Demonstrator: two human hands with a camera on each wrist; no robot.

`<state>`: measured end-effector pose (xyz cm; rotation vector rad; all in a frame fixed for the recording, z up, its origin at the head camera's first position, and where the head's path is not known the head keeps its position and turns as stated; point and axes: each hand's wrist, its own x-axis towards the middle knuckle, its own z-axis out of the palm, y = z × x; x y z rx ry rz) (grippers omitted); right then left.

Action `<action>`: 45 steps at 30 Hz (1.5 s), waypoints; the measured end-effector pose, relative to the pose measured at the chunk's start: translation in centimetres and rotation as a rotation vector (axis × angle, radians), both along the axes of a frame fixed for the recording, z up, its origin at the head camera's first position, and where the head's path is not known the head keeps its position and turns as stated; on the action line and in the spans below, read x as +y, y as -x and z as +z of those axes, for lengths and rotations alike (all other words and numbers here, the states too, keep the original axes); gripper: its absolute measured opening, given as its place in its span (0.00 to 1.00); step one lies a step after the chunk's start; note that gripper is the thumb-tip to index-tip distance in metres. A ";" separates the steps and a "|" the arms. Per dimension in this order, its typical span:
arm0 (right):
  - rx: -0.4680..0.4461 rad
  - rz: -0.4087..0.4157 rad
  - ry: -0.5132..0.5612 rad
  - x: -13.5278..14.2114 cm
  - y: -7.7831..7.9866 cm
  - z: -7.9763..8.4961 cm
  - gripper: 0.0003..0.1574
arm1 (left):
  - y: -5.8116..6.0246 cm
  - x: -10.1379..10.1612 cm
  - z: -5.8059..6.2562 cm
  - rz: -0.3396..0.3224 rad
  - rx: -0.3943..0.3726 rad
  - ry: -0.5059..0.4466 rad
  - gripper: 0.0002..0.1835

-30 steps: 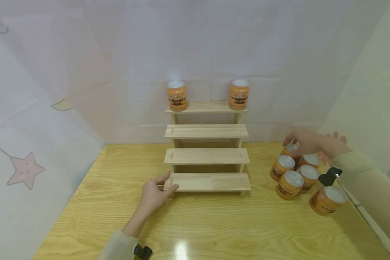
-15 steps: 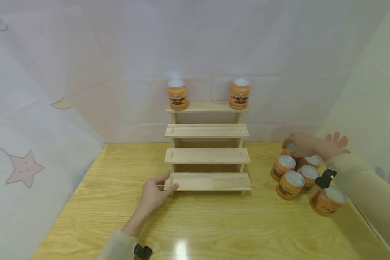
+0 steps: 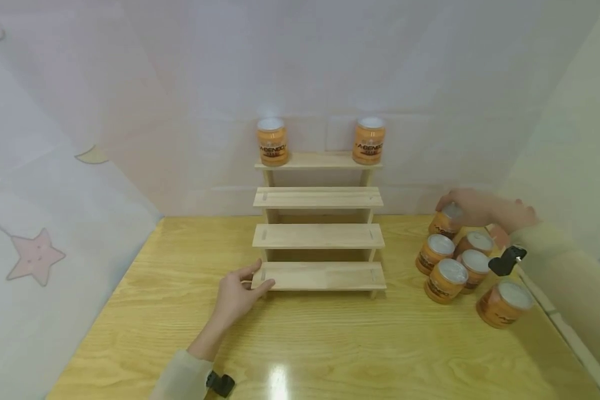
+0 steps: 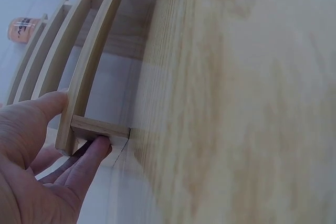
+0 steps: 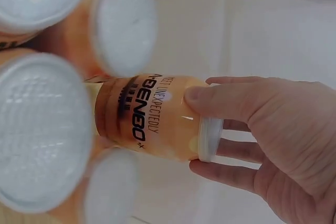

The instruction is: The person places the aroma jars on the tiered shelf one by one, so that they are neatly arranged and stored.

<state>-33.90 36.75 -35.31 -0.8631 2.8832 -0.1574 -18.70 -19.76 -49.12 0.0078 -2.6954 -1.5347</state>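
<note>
My left hand (image 3: 236, 297) grips the left end of the lowest step of a pale wooden tiered shelf (image 3: 320, 276). In the left wrist view its thumb lies against the board (image 4: 86, 77), with the fingers round the short side support (image 4: 100, 128). At the right, my right hand (image 3: 472, 206) holds an orange can (image 3: 444, 223) by its upper part. The right wrist view shows thumb and fingers on either side of this can (image 5: 152, 116), near its pale lid, with dark "A·BENBO" lettering facing the camera.
Several similar cans (image 3: 446, 280) stand grouped just in front of the held one, and another can (image 3: 505, 304) stands apart nearer the front right. Two cans, left (image 3: 272, 143) and right (image 3: 369, 141), sit on the top step. A white cloth wall (image 3: 320, 66) rises behind the wooden table (image 3: 280, 344).
My right hand has raised the can a little, and more of its label shows. My left hand keeps its place on the shelf. The head view has shifted slightly.
</note>
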 end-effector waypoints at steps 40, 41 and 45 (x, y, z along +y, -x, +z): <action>0.129 0.190 0.119 -7.9 -3.1 9.9 0.22 | -0.6 0.0 -0.4 0.038 0.009 -0.065 0.37; 0.136 0.195 0.120 -8.1 -3.1 9.9 0.22 | -0.6 0.0 -0.5 0.038 0.012 -0.062 0.37; 0.176 0.247 0.146 -8.8 -3.1 10.0 0.22 | -0.6 0.0 -0.4 0.043 0.010 -0.055 0.37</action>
